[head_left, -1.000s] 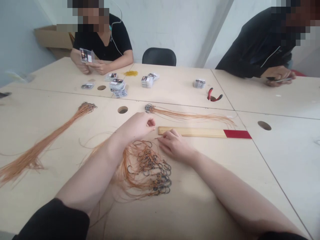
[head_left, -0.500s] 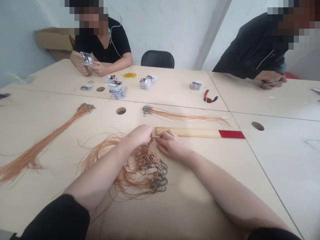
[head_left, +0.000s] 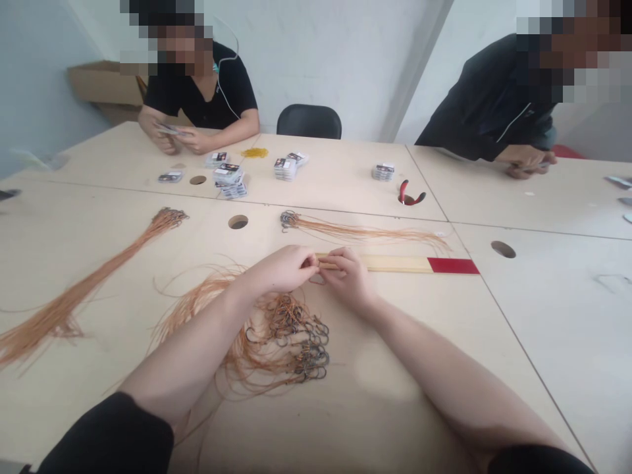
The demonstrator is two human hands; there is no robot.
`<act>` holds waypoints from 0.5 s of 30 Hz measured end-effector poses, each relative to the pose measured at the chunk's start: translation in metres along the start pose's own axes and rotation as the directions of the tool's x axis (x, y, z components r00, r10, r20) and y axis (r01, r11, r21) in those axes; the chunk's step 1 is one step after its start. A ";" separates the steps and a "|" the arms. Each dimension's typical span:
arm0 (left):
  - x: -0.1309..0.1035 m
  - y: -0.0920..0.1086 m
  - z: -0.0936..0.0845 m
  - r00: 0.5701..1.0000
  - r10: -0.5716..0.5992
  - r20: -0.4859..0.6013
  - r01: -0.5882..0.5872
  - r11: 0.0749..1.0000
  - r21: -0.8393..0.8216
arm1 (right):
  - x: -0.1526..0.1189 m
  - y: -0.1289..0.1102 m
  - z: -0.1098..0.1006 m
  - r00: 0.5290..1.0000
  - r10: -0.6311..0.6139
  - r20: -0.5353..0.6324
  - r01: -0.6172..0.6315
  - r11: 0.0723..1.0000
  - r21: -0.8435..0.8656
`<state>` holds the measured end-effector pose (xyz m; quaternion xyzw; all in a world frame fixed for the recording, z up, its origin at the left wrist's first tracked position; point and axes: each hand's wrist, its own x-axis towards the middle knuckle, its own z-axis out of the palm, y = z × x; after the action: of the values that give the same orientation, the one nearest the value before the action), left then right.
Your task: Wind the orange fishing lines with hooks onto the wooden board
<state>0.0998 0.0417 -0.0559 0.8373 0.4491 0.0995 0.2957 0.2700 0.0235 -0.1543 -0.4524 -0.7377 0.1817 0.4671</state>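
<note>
My left hand (head_left: 299,268) and my right hand (head_left: 349,280) meet over the left end of a flat wooden strip (head_left: 399,263) with a red end. Both are closed in a pinch, fingertips nearly touching. A short bend of orange fishing line (head_left: 316,280) shows just beneath the fingertips; the rest of what they pinch is hidden. Under and beside my left forearm lies a loose heap of dark fish hooks (head_left: 311,355) tied to orange lines (head_left: 197,299).
Another bundle of hooked lines (head_left: 118,257) lies at left, and a smaller bundle (head_left: 355,230) behind the strip. Farther back are stacked small boxes (head_left: 230,181), yellow bands (head_left: 255,153) and red-handled pliers (head_left: 411,195) in a table hole. Two people sit across, handling small items.
My left hand has moved right and slightly up, from the hooks' edge onto the strip's left end. My right hand has shifted slightly right. The person at left has tilted their box flatter.
</note>
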 end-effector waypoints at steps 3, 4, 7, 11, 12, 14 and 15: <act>0.000 0.005 0.000 1.000 0.000 -0.017 -0.001 0.999 -0.047 | 0.002 0.003 0.001 0.996 0.090 -0.023 -0.086 0.986 0.142; 0.000 0.005 0.000 1.000 0.001 -0.018 -0.002 0.999 -0.050 | 0.002 0.003 0.000 0.994 0.108 -0.028 -0.101 0.979 0.176; 0.002 0.001 -0.001 1.000 -0.007 -0.028 0.005 0.998 -0.057 | 0.004 0.001 -0.001 0.993 0.109 -0.038 -0.098 0.971 0.216; 0.002 -0.003 -0.003 0.998 -0.033 -0.044 0.029 0.995 -0.097 | 0.005 -0.004 -0.004 0.998 0.053 -0.039 -0.046 0.985 0.168; 0.001 -0.003 -0.004 0.999 -0.042 -0.028 0.039 0.993 -0.112 | 0.005 -0.005 -0.004 0.998 0.042 -0.044 -0.035 0.987 0.158; -0.005 0.003 -0.007 0.997 -0.051 0.050 0.057 0.988 -0.144 | 0.005 -0.005 -0.005 0.998 0.019 -0.062 -0.010 0.989 0.145; -0.009 0.009 -0.008 0.992 -0.046 0.116 0.064 0.986 -0.154 | 0.005 -0.005 -0.005 0.997 0.008 -0.075 0.002 0.990 0.141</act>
<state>0.0967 0.0339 -0.0434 0.8028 0.4456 0.0790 0.3882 0.2712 0.0238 -0.1454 -0.4259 -0.7041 0.2169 0.5252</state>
